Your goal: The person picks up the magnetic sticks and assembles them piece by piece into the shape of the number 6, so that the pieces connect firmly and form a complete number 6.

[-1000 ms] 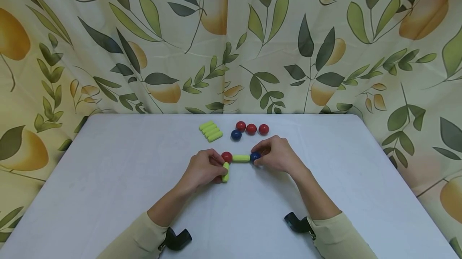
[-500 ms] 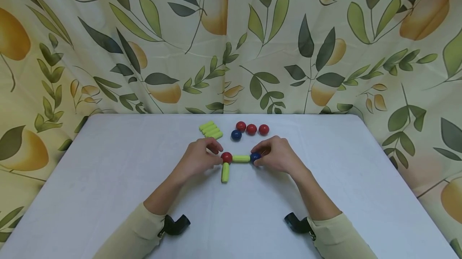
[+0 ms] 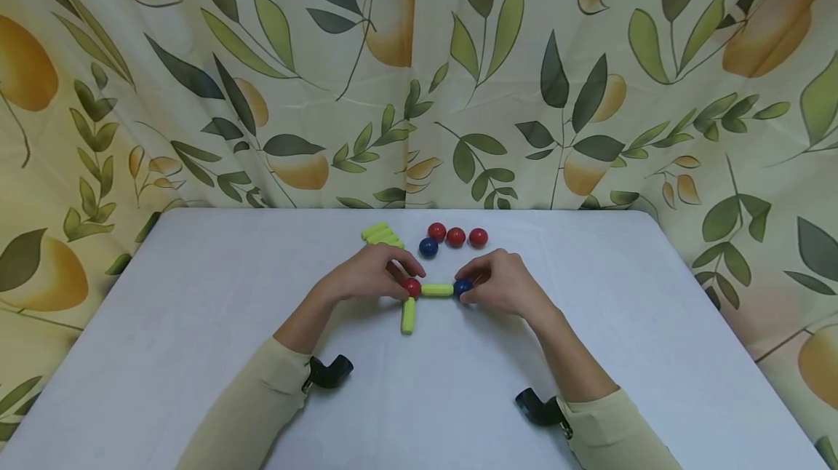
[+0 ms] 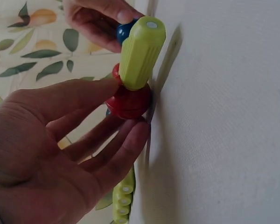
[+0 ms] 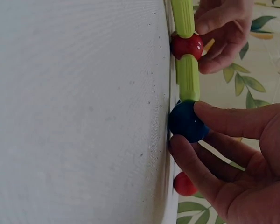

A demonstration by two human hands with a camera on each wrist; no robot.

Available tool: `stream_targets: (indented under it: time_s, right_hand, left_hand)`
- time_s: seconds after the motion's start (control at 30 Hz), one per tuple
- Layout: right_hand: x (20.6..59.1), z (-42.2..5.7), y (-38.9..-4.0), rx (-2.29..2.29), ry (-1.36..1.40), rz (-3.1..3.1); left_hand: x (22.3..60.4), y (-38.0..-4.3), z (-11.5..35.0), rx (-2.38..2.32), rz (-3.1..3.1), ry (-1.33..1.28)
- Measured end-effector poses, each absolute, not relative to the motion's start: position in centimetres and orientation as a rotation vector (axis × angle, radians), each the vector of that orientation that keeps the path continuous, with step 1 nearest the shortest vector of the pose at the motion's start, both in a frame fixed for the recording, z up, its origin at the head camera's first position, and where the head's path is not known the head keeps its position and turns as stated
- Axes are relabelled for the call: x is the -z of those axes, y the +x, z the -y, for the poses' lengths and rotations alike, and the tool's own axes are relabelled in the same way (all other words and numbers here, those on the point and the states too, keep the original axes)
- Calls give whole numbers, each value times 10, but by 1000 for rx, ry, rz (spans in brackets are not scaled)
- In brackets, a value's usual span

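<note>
A red ball (image 3: 412, 288) joins two yellow-green ribbed rods on the white table. One rod (image 3: 437, 290) runs sideways to a blue ball (image 3: 462, 288); the other rod (image 3: 408, 317) points toward the person. My left hand (image 3: 373, 271) has its thumb and fingers around the red ball, which the left wrist view shows from below the thumb. With thumb and index finger, my right hand (image 3: 503, 281) pinches the blue ball (image 5: 189, 121). In the left wrist view the near rod (image 4: 142, 56) stands out from the red ball (image 4: 129, 102).
Behind the left hand lie several yellow-green rods (image 3: 382, 233) side by side. Three loose red balls (image 3: 455, 237) and another blue ball (image 3: 428, 248) sit at the back middle of the table (image 3: 196, 353). A leaf-and-fruit patterned curtain (image 3: 419, 92) hangs behind.
My left hand has let go of the near rod and moved up to the red ball, its fingers now reaching over it. The right hand keeps its hold on the blue ball.
</note>
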State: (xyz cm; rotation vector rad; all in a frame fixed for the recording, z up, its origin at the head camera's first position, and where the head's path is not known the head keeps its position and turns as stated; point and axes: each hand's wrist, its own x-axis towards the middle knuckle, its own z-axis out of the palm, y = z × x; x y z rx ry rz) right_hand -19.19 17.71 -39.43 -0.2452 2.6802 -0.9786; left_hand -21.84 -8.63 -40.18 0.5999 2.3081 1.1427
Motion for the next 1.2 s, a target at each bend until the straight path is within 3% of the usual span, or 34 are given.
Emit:
stream_targets:
  time_s: [1.2]
  right_hand:
    - [394, -181, -193, 953, -329, -2687]
  left_hand:
    - [408, -226, 87, -1121, -2314, 648]
